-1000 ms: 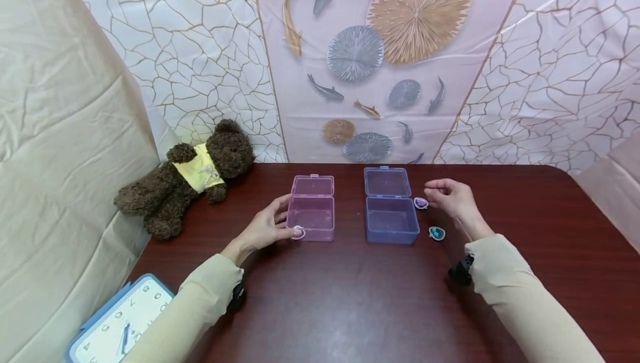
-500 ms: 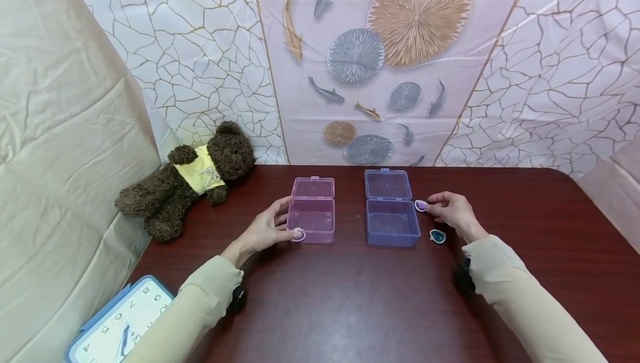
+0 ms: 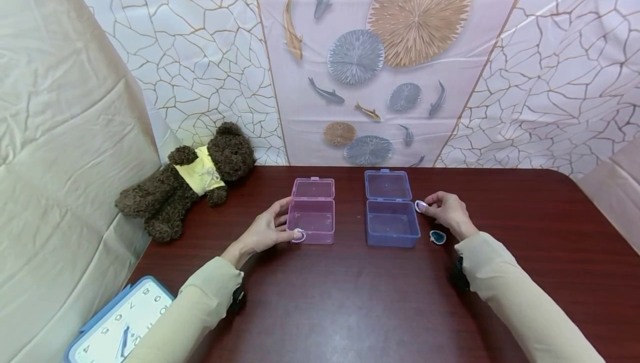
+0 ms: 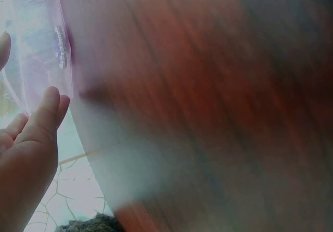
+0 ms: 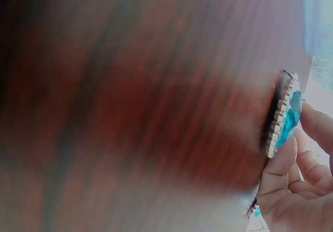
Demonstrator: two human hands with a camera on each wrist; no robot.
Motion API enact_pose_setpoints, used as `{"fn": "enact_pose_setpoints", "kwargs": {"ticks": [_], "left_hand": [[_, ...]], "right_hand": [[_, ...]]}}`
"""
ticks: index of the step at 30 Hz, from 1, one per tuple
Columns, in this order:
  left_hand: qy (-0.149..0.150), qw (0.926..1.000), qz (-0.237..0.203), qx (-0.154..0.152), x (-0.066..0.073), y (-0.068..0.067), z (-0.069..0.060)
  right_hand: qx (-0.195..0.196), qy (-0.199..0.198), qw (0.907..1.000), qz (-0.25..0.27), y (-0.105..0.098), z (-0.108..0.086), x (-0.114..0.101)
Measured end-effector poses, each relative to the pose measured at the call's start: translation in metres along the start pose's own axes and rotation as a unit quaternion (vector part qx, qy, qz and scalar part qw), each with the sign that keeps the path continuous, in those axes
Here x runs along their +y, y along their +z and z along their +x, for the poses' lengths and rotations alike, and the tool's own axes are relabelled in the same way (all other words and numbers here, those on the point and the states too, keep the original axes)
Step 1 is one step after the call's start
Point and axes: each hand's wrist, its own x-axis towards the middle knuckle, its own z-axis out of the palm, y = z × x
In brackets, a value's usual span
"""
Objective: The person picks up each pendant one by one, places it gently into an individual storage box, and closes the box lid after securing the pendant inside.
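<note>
- Right hand (image 3: 448, 214): thumb and fingertips pinching purple gem (image 3: 420, 206) at its right edge, just beside blue box (image 3: 392, 240).
- Teal gem (image 3: 438, 237): near, below that hand.
- Left hand (image 3: 267, 229): fingers spread, against left side of pink box (image 3: 320, 237).

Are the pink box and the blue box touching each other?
Apart: the head view shows a strip of table between the pink box and the blue box.
</note>
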Motion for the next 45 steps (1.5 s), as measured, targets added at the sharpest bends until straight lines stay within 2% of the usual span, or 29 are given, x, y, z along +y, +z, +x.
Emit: {"fn": "enact_pose_setpoints", "kwargs": {"ticks": [7, 11, 17, 23, 27, 31, 35, 41, 45], "left_hand": [[0.002, 1.0, 0.003, 0.0, 0.0, 0.0, 0.001], [0.0, 1.0, 0.002, -0.001, 0.0, 0.0, 0.001], [-0.004, 1.0, 0.0, -0.004, 0.0, -0.001, 0.001], [-0.003, 1.0, -0.001, -0.007, 0.0, -0.001, 0.001], [-0.002, 1.0, -0.003, -0.007, 0.001, -0.001, 0.001], [-0.003, 1.0, -0.002, -0.004, 0.001, -0.001, 0.001], [-0.002, 1.0, -0.001, -0.003, 0.001, -0.001, 0.0], [0.0, 1.0, -0.005, -0.004, 0.0, 0.0, 0.0], [0.0, 1.0, -0.004, -0.003, 0.0, -0.001, 0.001]], "right_hand": [[0.002, 0.0, 0.9999, -0.016, 0.0, 0.002, 0.002], [0.002, 0.005, 1.0, 0.006, 0.001, 0.002, 0.001], [0.027, -0.005, 0.999, 0.035, 0.001, 0.002, 0.004], [0.017, 0.001, 0.9989, 0.042, 0.001, 0.002, 0.003], [0.012, 0.006, 0.9997, 0.02, 0.001, 0.003, 0.0], [0.014, 0.011, 0.9992, -0.037, 0.002, 0.005, -0.004], [0.014, 0.035, 0.9959, -0.082, 0.005, 0.009, -0.007], [0.025, 0.059, 0.9936, -0.093, 0.009, 0.013, -0.008], [0.027, 0.061, 0.995, -0.075, 0.009, 0.012, -0.007]]}}
